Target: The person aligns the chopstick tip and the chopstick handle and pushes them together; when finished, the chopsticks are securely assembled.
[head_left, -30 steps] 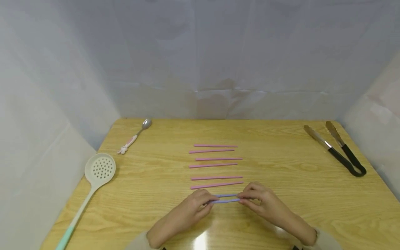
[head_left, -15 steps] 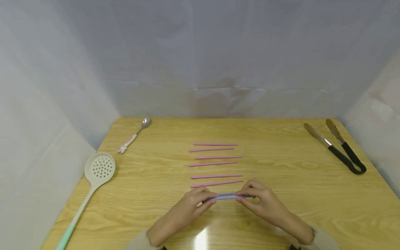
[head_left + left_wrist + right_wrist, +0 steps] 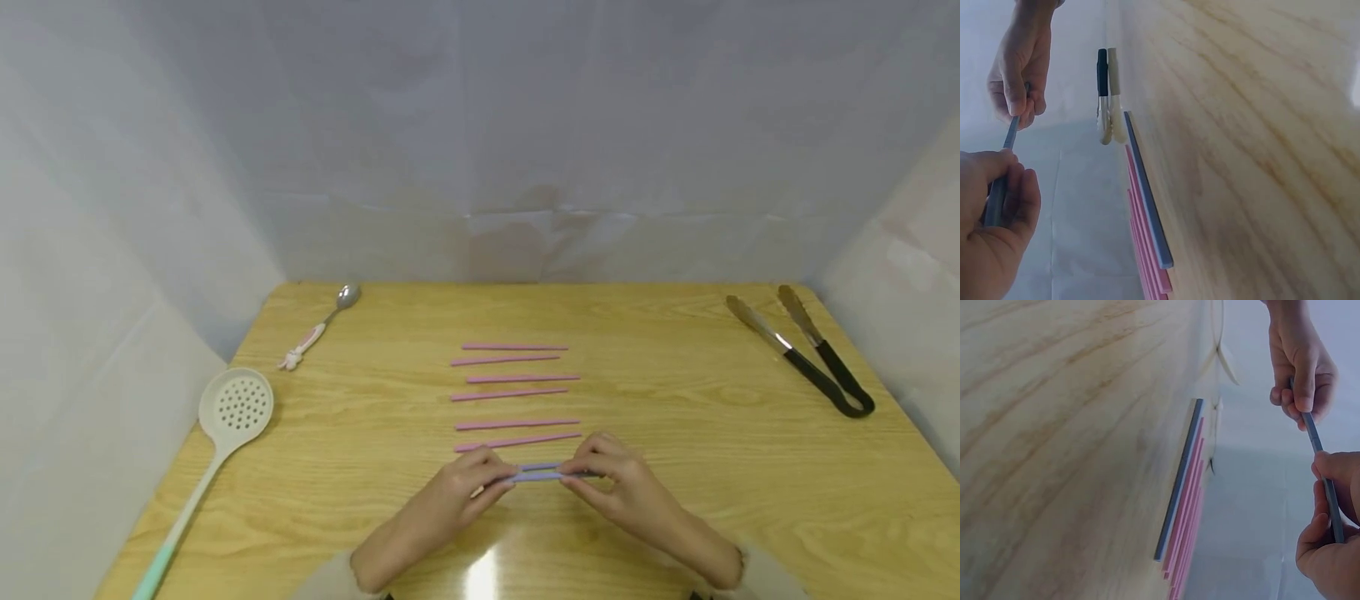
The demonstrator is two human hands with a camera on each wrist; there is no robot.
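Observation:
Both hands hold one blue chopstick (image 3: 536, 477) raised off the table. My left hand (image 3: 468, 487) pinches it toward the left, between thumb and fingers. My right hand (image 3: 618, 483) pinches it farther right, and a dark end shows past those fingers. On the wood beneath lies a second blue chopstick (image 3: 1179, 481), partly behind the hands in the head view. Beyond it are several pink chopsticks (image 3: 517, 425), laid roughly sideways in pairs. The left wrist view shows the raised chopstick (image 3: 1011, 132) clearly apart from the tabletop.
A slotted skimmer (image 3: 238, 408) with a mint handle end lies along the left edge. Behind it is a small spoon (image 3: 309, 337) with a rabbit-shaped handle. Black-handled tongs (image 3: 828, 375) lie spread at the far right. Pale sheeting (image 3: 510, 150) walls the wooden table's back and sides.
The right hand has shifted left along the held chopstick, so its end now sticks out past the fingers. The left hand keeps its pinch. The pink chopsticks stay put.

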